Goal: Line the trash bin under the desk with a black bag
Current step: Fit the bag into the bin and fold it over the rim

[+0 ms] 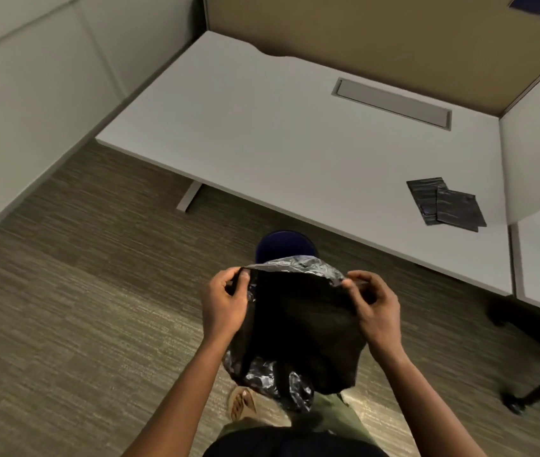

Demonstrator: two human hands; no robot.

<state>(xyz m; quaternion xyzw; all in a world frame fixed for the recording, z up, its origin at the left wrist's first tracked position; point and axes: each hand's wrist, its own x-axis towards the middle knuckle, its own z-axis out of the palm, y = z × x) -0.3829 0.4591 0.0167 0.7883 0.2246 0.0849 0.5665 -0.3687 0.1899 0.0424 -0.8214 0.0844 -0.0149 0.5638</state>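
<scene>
Carpet (64, 308) in a striped brown weave covers the floor, and above it a white desk (262, 133) fills the upper half of the view, boxed in by partition panels (361, 34). A grey cable hatch (392, 103) is set flush into the desktop near the back. Black chair legs on casters (532, 357) stand at the right, under the desk's near edge.

Held in mid-air before the person is the black bag (298, 324) — its mouth pulled wide, the rest hanging down toward the trouser leg and sandalled foot (242, 404). The left hand (225, 301) pinches the left side of the rim between thumb and fingers; the right hand (377, 305) pinches the right side the same way. Just beyond the bag's far rim, on the carpet in front of the desk edge, the dark blue trash bin (285, 242) peeks out, mostly hidden by the bag.

Smallest — two folded black bags (446, 206) lying overlapped on the desktop's right end.
</scene>
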